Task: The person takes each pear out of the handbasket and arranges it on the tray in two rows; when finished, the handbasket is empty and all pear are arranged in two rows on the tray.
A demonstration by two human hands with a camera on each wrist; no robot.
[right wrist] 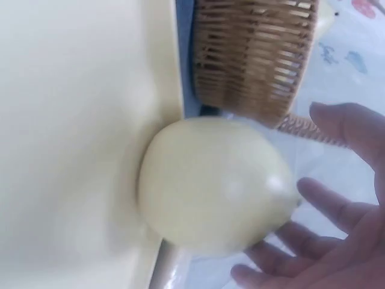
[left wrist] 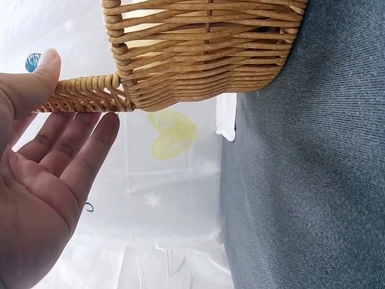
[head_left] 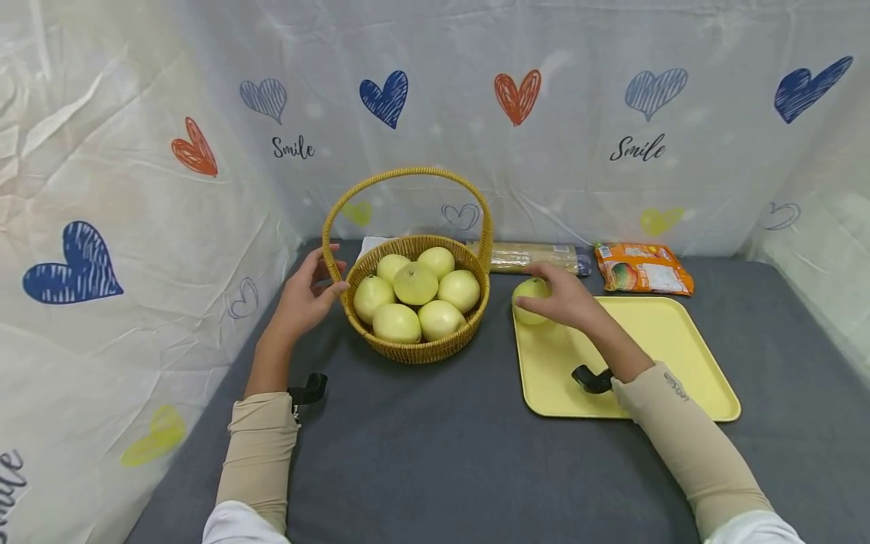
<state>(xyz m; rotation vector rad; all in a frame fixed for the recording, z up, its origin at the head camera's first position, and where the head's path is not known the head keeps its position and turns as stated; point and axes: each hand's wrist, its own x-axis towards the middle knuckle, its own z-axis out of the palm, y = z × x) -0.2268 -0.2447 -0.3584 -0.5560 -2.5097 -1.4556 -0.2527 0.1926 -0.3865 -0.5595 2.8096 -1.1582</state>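
A woven basket [head_left: 423, 352] with a tall arched handle [head_left: 408, 173] holds several pale green round melons [head_left: 416, 284]. My left hand [head_left: 306, 298] is at the left foot of this handle, which passes between the thumb and fingers in the left wrist view. To the right, one more melon [head_left: 531, 289] sits at the far left corner of a yellow tray [head_left: 680, 355]. Around its far side are the spread fingers of my right hand [head_left: 571, 298]. The right wrist view shows that thumb apart from the melon [right wrist: 210, 180].
Behind the tray lies an orange packet [head_left: 642, 268]. A long clear-wrapped pack [head_left: 537, 258] lies behind the basket, beside something white [head_left: 372, 245]. Dark grey cloth [head_left: 421, 453] covers the table. A curtain printed with hearts [head_left: 435, 113] hangs along the back and left.
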